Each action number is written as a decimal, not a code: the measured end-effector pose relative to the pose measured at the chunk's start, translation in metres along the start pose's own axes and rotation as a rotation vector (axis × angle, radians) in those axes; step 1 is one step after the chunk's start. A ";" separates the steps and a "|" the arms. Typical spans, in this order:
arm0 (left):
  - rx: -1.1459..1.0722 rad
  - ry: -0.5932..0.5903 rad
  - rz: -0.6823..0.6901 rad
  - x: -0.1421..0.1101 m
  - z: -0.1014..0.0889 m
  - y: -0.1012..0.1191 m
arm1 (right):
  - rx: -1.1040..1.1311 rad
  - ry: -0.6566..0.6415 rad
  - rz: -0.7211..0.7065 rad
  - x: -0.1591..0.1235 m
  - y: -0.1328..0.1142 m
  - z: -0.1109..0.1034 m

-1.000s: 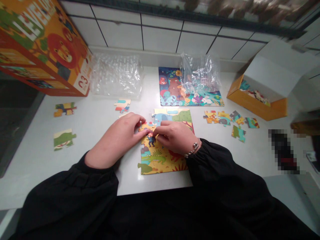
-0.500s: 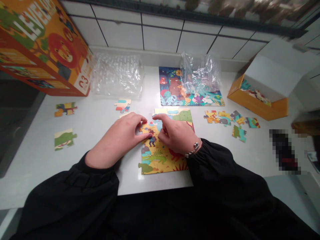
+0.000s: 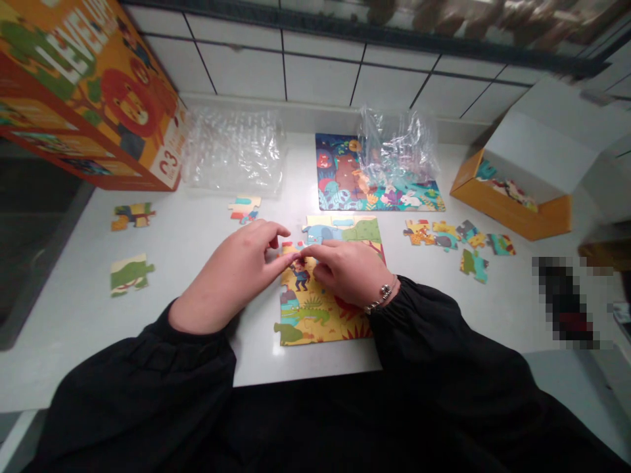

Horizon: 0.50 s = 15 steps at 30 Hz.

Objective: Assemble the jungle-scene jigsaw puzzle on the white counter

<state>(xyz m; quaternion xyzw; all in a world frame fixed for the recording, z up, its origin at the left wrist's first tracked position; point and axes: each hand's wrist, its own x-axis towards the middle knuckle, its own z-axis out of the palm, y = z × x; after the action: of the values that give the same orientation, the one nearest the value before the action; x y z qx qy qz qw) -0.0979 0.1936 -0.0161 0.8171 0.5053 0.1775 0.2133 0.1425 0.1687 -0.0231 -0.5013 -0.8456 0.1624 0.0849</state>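
Note:
A partly assembled jigsaw puzzle [image 3: 310, 312] with a crocodile, an elephant and a small figure lies flat on the white counter. My left hand [image 3: 239, 272] is at its upper left edge, thumb touching the puzzle and index finger held apart from it. From the right, my right hand [image 3: 352, 270] rests over the puzzle. Its index finger is stretched out and its tip presses near the left thumb tip, above the small figure; the other fingers are curled. Neither hand shows a piece in its grasp. My right hand and wrist cover part of the picture.
Loose puzzle pieces lie on the left [image 3: 131, 272], behind my left hand [image 3: 245, 209] and on the right [image 3: 446, 235]. A finished dark-blue puzzle [image 3: 340, 180] lies behind, partly under a plastic bag [image 3: 399, 144]. Puzzle boxes stand at left [image 3: 123, 105] and right [image 3: 549, 220].
My right index finger has come down and forward onto the puzzle beside my left thumb. More of the elephant shows now. My left hand has hardly moved.

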 end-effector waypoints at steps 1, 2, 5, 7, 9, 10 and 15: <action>0.000 0.041 -0.042 -0.001 -0.003 0.001 | 0.007 -0.007 0.001 0.000 0.000 -0.001; 0.011 0.094 -0.094 -0.001 -0.006 0.000 | 0.016 -0.010 0.004 0.000 0.000 -0.002; 0.076 0.262 -0.268 -0.002 -0.015 -0.007 | 0.042 -0.004 -0.003 0.000 0.000 -0.002; 0.120 0.328 -0.347 -0.001 -0.021 -0.015 | 0.064 0.012 -0.014 0.000 0.000 -0.001; 0.158 0.334 -0.390 0.001 -0.025 -0.024 | 0.087 0.027 -0.026 0.000 0.001 0.000; 0.176 0.328 -0.411 0.003 -0.027 -0.027 | 0.099 0.028 -0.033 0.000 0.001 0.001; 0.226 0.224 -0.457 0.014 -0.024 -0.041 | 0.134 0.020 -0.055 0.000 0.000 0.001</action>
<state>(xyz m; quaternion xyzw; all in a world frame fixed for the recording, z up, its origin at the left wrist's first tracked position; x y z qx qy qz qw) -0.1348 0.2267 -0.0159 0.6759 0.7134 0.1567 0.0982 0.1424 0.1691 -0.0240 -0.4726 -0.8455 0.2113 0.1310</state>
